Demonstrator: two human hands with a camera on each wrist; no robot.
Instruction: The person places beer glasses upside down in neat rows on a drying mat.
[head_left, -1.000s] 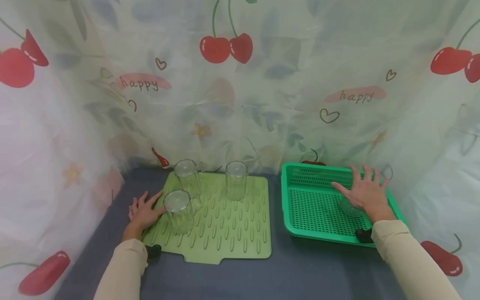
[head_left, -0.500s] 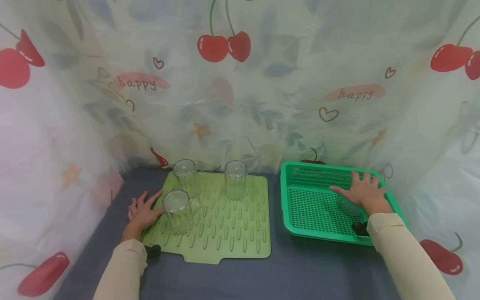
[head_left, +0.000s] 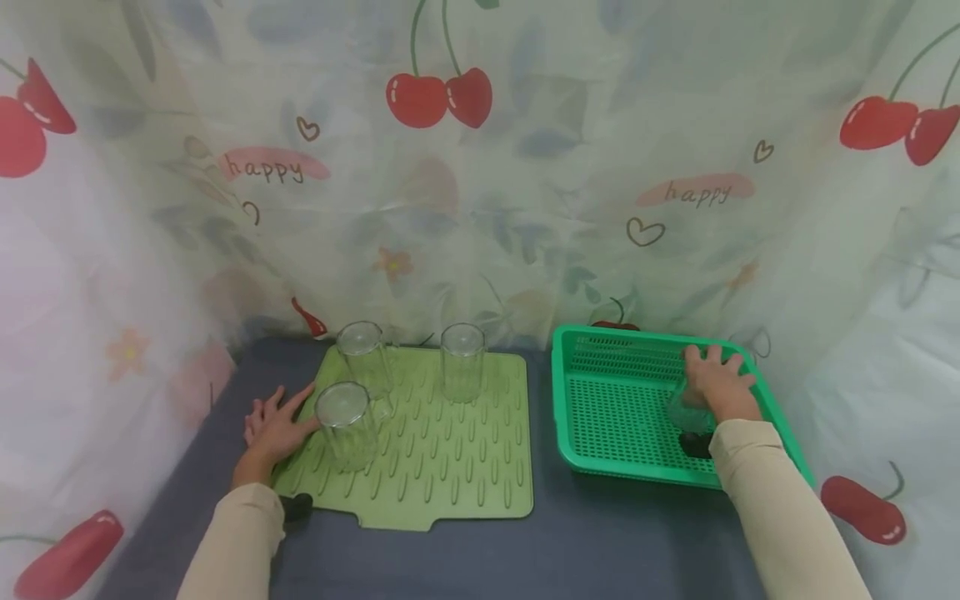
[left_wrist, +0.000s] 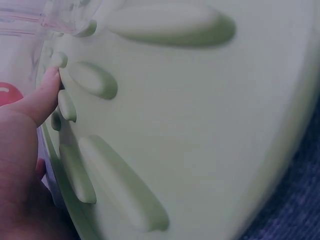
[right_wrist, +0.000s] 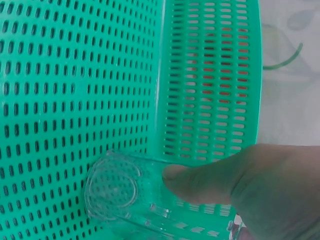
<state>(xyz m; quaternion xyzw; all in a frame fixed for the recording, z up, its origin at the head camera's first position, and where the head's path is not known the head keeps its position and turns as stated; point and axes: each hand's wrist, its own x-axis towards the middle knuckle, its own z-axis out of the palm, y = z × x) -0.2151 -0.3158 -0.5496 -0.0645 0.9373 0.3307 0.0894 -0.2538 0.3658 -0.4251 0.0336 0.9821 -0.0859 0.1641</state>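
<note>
In the head view my left hand (head_left: pixel 273 429) rests at the left edge of a green ribbed drying mat (head_left: pixel 480 467), fingers spread. Its thumb (left_wrist: pixel 45 95) lies over the mat's edge in the left wrist view. Close by stands a clear glass mug (head_left: pixel 347 425); two more, a back-left glass mug (head_left: pixel 365 358) and a back-right glass mug (head_left: pixel 462 362), share the mat. Inside a green plastic basket (head_left: pixel 637 475), my right hand (head_left: pixel 720 387) grips another glass mug (right_wrist: pixel 112 190) from above, the thumb against its side. The hand hides part of this mug.
The mat and basket stand side by side on a dark grey tabletop (head_left: pixel 555 550). A printed plastic sheet (head_left: pixel 525 208) with cherries rises directly behind them and along both sides. The basket has raised, slotted walls.
My right hand has come down from over the basket, and its spread fingers have closed around the glass mug. My left hand stays at the mat's edge. The head view has shifted slightly.
</note>
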